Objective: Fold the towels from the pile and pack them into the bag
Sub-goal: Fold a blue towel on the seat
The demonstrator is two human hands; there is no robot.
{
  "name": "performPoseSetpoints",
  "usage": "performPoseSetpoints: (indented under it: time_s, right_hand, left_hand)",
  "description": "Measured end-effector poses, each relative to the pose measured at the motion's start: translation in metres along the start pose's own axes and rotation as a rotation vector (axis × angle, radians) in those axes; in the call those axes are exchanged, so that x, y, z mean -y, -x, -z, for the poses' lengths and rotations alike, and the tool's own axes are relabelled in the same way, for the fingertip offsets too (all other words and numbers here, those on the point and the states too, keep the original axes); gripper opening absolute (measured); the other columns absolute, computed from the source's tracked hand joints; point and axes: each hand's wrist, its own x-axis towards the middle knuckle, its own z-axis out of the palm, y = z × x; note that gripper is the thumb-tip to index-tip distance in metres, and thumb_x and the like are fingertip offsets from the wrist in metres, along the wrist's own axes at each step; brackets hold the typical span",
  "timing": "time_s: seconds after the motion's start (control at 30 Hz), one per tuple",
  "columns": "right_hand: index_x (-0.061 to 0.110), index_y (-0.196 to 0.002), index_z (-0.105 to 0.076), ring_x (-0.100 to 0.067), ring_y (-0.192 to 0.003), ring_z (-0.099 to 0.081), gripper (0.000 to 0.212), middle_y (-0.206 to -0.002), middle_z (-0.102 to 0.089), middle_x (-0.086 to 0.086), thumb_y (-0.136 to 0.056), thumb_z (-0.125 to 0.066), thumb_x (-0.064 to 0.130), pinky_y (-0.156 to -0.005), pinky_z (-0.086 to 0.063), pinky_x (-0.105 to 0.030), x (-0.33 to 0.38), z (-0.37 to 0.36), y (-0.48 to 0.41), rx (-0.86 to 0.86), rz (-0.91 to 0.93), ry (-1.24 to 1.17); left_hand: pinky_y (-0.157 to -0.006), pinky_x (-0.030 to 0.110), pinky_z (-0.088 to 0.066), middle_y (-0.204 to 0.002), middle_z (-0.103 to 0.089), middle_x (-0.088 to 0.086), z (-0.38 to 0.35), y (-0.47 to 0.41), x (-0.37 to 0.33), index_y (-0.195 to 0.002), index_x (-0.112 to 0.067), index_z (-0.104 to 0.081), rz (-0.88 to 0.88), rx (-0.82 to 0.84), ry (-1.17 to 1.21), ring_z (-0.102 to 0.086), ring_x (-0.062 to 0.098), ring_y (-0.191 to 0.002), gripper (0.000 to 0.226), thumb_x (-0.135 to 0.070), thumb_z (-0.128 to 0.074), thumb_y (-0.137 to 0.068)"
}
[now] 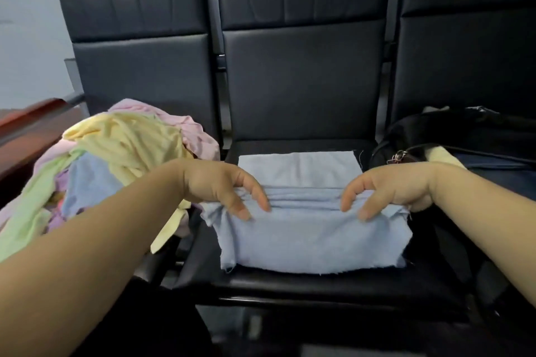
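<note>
Blue towel (313,238) on middle seat (290,284), frayed front edge short of seat lip. Left hand (226,185) and right hand (388,185) pinch its mid-fold, apart.

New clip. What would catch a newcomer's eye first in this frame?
The left hand and right hand pinch a bunched fold across the pale blue towel on the middle black seat. A colourful pile of loose towels, yellow on top, fills the seat to the left; a dark bag lies on the right one, something pale yellow showing in its opening.
</note>
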Motion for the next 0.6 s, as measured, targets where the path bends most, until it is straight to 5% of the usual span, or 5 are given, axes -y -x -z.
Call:
performPoseSetpoints:
  time_s: [0.07, 0.13, 0.3, 0.47, 0.6]
  right_hand:
    - [0.015, -0.102, -0.080, -0.028, -0.117, -0.069, 0.028, -0.133, -0.067, 0.000, -0.085, -0.075, -0.007, -0.101, -0.055, -0.047, -0.013, -0.002, -0.016, -0.018, -0.004, -0.134]
    - [0.019, -0.096, -0.082, -0.021, -0.114, -0.070, 0.027, -0.131, -0.068, 0.004, -0.084, -0.077, -0.005, -0.097, -0.058, -0.037, -0.023, -0.001, -0.035, -0.097, 0.028, -0.085]
    - [0.033, -0.090, -0.081, 0.001, -0.115, -0.058, 0.026, -0.122, -0.066, 0.025, -0.082, -0.083, 0.008, -0.091, -0.046, -0.014, -0.032, 0.007, -0.069, -0.316, 0.103, 0.102]
    - [0.042, -0.086, -0.077, 0.005, -0.083, -0.069, 0.029, -0.117, -0.067, 0.023, -0.084, -0.074, 0.013, -0.077, -0.055, -0.019, -0.037, 0.012, -0.095, -0.415, 0.083, 0.275]
    - [0.047, -0.084, -0.076, -0.010, -0.084, -0.075, 0.035, -0.122, -0.068, 0.017, -0.083, -0.071, 0.012, -0.083, -0.062, -0.033, -0.040, 0.009, -0.108, -0.389, 0.063, 0.290]
  left_hand:
    - [-0.089, 0.013, -0.047, -0.106, -0.075, -0.016, 0.000, -0.018, 0.015, -0.115, -0.011, -0.074, -0.008, -0.038, -0.007, -0.067, 0.000, -0.100, 0.036, 0.009, -0.073, -0.084]
    - [-0.090, 0.011, -0.045, -0.105, -0.073, -0.024, 0.000, -0.037, 0.027, -0.112, -0.024, -0.077, 0.020, -0.113, -0.088, -0.066, -0.005, -0.099, 0.034, -0.001, -0.077, -0.085]
    - [-0.063, 0.002, -0.040, -0.069, -0.061, -0.042, -0.005, -0.072, 0.034, -0.109, -0.028, -0.077, 0.038, -0.231, -0.221, -0.058, -0.017, -0.062, 0.028, -0.006, -0.073, -0.091]
    - [-0.050, 0.003, -0.037, -0.053, -0.054, -0.038, 0.002, -0.093, 0.042, -0.108, -0.025, -0.075, 0.044, -0.304, -0.228, -0.053, -0.013, -0.049, 0.027, -0.002, -0.066, -0.094]
    - [-0.063, 0.003, -0.042, -0.081, -0.066, -0.029, 0.000, -0.102, 0.064, -0.101, -0.035, -0.077, 0.056, -0.347, -0.205, -0.062, -0.002, -0.075, 0.028, -0.009, -0.071, -0.092]
